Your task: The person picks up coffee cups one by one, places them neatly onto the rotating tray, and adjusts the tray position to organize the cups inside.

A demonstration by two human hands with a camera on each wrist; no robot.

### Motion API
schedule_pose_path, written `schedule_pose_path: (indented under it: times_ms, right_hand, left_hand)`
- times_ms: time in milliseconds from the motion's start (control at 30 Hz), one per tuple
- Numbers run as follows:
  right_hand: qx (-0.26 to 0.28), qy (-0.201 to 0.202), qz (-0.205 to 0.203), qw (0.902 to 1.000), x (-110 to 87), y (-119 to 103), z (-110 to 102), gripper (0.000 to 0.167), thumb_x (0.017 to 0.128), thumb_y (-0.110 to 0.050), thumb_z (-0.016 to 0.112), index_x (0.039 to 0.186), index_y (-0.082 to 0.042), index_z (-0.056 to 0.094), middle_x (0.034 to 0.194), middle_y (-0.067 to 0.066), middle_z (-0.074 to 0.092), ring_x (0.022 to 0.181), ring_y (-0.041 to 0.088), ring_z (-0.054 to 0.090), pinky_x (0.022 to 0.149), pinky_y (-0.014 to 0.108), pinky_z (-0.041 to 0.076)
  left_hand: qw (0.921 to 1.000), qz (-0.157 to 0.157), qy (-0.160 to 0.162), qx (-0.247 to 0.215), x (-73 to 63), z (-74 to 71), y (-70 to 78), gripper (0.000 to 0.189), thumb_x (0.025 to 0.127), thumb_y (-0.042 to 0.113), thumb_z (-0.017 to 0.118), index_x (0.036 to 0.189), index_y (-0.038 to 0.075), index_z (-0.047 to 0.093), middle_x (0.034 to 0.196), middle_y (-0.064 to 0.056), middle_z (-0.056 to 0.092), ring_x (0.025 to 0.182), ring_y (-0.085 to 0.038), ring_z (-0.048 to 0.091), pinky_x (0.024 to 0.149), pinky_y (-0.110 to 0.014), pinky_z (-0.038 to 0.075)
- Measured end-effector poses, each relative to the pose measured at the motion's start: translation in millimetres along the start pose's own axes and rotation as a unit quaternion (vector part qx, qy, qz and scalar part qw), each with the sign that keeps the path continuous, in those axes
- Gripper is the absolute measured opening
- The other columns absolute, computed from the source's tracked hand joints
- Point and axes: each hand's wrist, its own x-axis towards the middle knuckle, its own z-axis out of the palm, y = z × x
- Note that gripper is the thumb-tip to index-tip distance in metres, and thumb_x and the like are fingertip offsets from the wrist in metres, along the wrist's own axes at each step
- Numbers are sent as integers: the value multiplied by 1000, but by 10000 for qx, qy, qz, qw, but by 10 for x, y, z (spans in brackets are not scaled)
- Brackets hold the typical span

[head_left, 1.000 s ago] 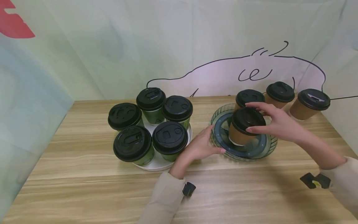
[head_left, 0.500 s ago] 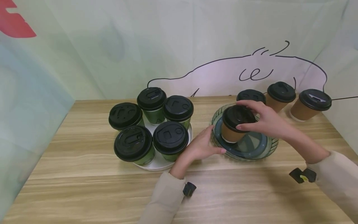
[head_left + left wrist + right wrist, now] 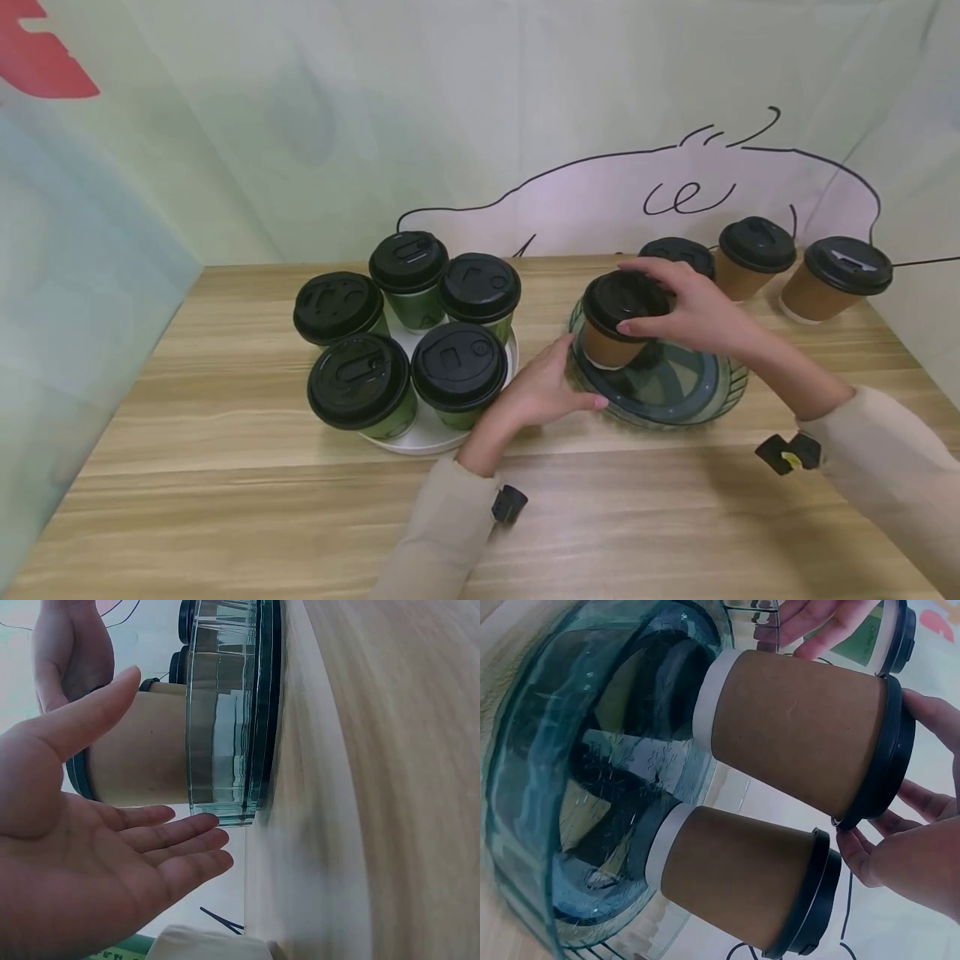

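Note:
My right hand (image 3: 692, 310) grips a brown paper coffee cup (image 3: 609, 347) by its black lid, fingers and thumb on either side. The cup is over the left part of a ribbed clear glass dish (image 3: 733, 388) with a dark blue ring inside. Slightly tilted in the right wrist view, the cup (image 3: 795, 731) shows a white band at its base. My left hand (image 3: 546, 387) lies with fingers extended against the dish's left side and holds nothing. In the left wrist view its palm (image 3: 82, 862) faces the glass. Another brown cup (image 3: 735, 877) stands at the dish's far side.
Left of the dish, a round white plate (image 3: 512, 354) bears several green cups (image 3: 459, 367) with black lids, close to my left forearm. Two brown cups (image 3: 738, 279) (image 3: 813, 298) stand at the back right of the wooden table (image 3: 600, 525). A printed cloth (image 3: 337, 125) hangs behind.
My right hand has carried the brown cup leftward and slightly away from me, from the dish's middle to its left part. The left hand has stayed in place.

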Motion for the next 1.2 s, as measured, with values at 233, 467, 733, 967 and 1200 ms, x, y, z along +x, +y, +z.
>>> schedule_pose_path:
  times_ms: [233, 467, 733, 967, 1200]
  right_hand:
    - [-97, -25, 102, 9999, 102, 24, 32, 68, 76, -24, 75, 135, -10, 43, 131, 15, 43, 117, 34, 35, 91, 57, 35]
    - [-197, -91, 189, 9996, 159, 19, 31, 69, 77, -26, 74, 135, -9, 41, 134, 16, 41, 121, 36, 31, 93, 59, 32]
    - [-151, -53, 80, 9998, 205, 20, 51, 69, 77, -23, 74, 135, -6, 42, 136, 16, 40, 125, 37, 30, 97, 57, 29]
    - [-171, 5, 1, 9999, 217, 18, 49, 68, 77, -23, 74, 134, -5, 42, 136, 16, 41, 126, 36, 29, 97, 58, 27]
    - [-180, -6, -277, 9995, 218, 26, 43, 69, 78, -23, 74, 134, -2, 41, 135, 19, 42, 124, 36, 33, 96, 57, 30]
  left_hand:
    - [10000, 58, -5, -11, -4, -9, 3, 90, 78, 33, 72, 144, 2, 19, 146, -13, 27, 132, -23, 28, 106, -35, 27]
    - [9999, 106, -6, -53, -1, -9, -6, 89, 79, 31, 72, 144, 1, 20, 147, -13, 26, 132, -23, 27, 106, -35, 27]
    - [10000, 81, -12, -32, -2, -5, -6, 88, 79, 31, 72, 144, 2, 20, 146, -13, 27, 132, -23, 28, 105, -35, 28]
    - [9999, 114, 15, -94, -13, -8, -6, 88, 78, 31, 73, 144, 2, 21, 146, -13, 28, 131, -24, 29, 105, -36, 28]
    - [9998, 146, 24, -116, -20, -11, -9, 88, 78, 31, 72, 144, 2, 20, 146, -13, 27, 132, -24, 28, 105, -36, 28]
